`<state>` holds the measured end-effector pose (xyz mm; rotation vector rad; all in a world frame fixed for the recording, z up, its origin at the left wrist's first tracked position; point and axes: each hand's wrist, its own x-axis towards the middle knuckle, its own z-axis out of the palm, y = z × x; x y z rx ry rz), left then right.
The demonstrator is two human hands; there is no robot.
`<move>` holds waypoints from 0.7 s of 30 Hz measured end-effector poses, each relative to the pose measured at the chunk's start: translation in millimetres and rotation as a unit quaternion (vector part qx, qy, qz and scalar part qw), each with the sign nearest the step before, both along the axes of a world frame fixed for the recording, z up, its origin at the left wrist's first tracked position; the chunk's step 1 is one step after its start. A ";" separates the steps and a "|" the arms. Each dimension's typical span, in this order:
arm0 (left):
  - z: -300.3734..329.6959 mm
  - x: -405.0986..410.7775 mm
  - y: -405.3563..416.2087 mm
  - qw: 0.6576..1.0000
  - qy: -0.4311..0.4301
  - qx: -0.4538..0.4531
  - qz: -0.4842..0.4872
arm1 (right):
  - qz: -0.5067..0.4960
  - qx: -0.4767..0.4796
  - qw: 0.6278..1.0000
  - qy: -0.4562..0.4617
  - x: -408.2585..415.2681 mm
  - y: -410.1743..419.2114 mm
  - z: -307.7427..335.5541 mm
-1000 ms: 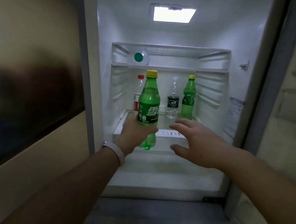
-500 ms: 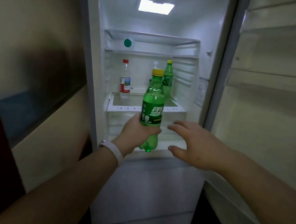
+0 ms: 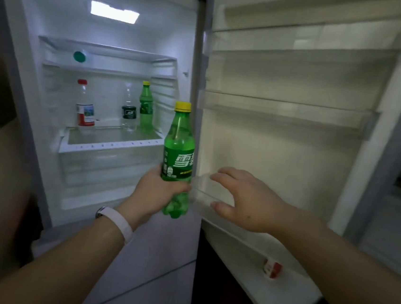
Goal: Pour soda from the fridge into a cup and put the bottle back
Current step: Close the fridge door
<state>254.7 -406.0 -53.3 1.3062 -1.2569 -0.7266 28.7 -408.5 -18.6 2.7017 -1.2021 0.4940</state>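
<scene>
Soda bottle (image 3: 179,149), green with a yellow cap, stood upright in my left hand (image 3: 155,196), whose fingers wrapped its lower half below the label; it was out in front of the open fridge (image 3: 59,20), at the hinge edge. At 3 o'clock from it my right hand (image 3: 246,201) hovered with fingers spread and relaxed, holding nothing, before the lower door shelf (image 3: 205,192). At 10 o'clock from the bottle, on the glass shelf (image 3: 111,140) inside, stood a red-capped bottle (image 3: 85,107), a clear water bottle (image 3: 129,112) and a second green bottle (image 3: 146,107). A white band (image 3: 119,222) sat on my left wrist.
</scene>
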 end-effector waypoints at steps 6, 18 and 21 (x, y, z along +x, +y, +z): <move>5.9 -75.1 -6.2 0.997 -0.030 -0.007 -0.065 | -0.053 0.000 0.999 0.002 -78.1 17.6 6.5; 19.4 -234.0 11.7 0.995 -0.031 -0.018 -0.089 | -0.061 0.010 0.998 -0.030 -235.9 35.2 6.8; 21.7 -265.0 17.7 0.996 -0.023 -0.018 -0.090 | -0.067 0.022 0.996 -0.046 -276.3 34.8 -0.1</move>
